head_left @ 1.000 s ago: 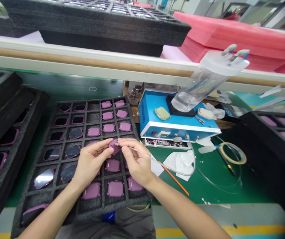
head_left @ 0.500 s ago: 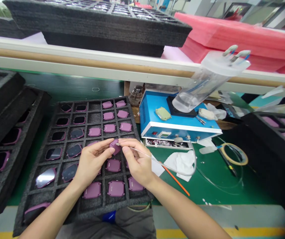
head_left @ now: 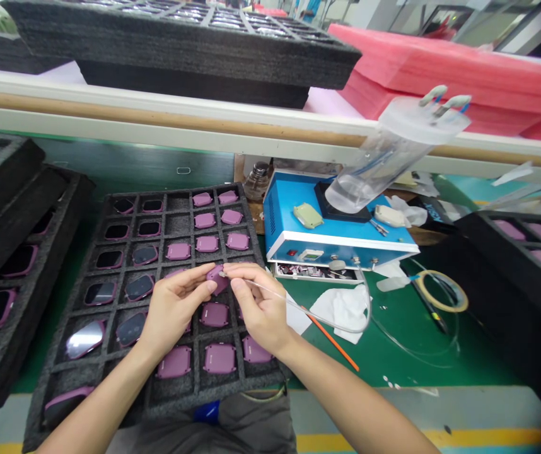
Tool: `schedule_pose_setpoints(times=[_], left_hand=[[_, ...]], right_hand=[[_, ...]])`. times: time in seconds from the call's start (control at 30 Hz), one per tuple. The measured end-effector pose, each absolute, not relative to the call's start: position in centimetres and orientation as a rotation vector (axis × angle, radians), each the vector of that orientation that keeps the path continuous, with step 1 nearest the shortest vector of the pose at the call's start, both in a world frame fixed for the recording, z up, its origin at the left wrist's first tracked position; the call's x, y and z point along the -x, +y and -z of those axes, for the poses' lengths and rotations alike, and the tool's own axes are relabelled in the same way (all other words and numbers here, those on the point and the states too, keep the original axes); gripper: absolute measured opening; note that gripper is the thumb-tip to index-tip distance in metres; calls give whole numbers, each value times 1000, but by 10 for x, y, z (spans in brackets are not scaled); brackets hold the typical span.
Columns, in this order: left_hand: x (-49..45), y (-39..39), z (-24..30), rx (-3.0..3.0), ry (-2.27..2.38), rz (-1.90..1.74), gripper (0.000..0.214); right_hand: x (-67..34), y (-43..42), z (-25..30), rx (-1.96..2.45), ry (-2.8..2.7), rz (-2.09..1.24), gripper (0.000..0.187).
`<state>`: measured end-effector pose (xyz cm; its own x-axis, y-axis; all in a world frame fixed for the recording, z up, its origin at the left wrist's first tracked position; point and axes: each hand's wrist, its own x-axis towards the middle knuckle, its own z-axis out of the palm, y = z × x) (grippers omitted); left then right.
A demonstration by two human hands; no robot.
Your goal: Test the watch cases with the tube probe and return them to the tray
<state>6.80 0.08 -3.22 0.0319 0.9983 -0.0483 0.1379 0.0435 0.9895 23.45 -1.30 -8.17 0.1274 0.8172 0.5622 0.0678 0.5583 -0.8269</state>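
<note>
Between the fingertips of my left hand (head_left: 173,309) is a small purple watch case (head_left: 218,280), tilted above a black foam tray (head_left: 179,223). My right hand (head_left: 263,309) pinches the end of a thin clear tube (head_left: 318,320) at the right edge of that case. The tip itself is mostly hidden by my fingers. In the tray below, purple watch cases (head_left: 219,358) fill the right compartments, and cases with dark glass screens (head_left: 100,293) lie in the left ones. My forearms cover part of the front compartments.
Right of the tray stands a blue machine (head_left: 280,214) bearing a clear cylinder (head_left: 374,167) and a pale green case (head_left: 308,215). Nearby lie a crumpled white tissue (head_left: 341,309), an orange stick (head_left: 331,340) and a tape roll (head_left: 462,297). Stacked foam trays (head_left: 62,233) flank the left.
The whole view has shifted very slightly to the left. Both hands, the watch case and the tube keep the same pose.
</note>
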Motion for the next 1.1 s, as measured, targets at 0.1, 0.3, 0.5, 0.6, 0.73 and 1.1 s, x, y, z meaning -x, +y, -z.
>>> schedule_pose_setpoints(times=[0.1, 0.3, 0.5, 0.6, 0.73, 1.1], left_hand=[[-68, 1, 33, -1290, 1308, -1083, 52], [-67, 1, 34, -1285, 1302, -1087, 51], [-67, 1, 34, -1288, 1308, -1080, 53], [-67, 1, 34, -1283, 1307, -1086, 52], [-67, 2, 33, -1285, 1303, -1084, 52], [-65, -6, 23, -1454, 1279, -1018, 43]], right_hand=[[-235, -13, 81, 844, -1349, -652, 15], [-235, -13, 80, 837, -1350, -647, 16], [-234, -12, 80, 848, -1348, -634, 15], [-234, -13, 80, 845, -1352, -639, 15], [-235, -13, 80, 840, -1356, -646, 15], [-235, -20, 80, 802, -1352, -613, 15]])
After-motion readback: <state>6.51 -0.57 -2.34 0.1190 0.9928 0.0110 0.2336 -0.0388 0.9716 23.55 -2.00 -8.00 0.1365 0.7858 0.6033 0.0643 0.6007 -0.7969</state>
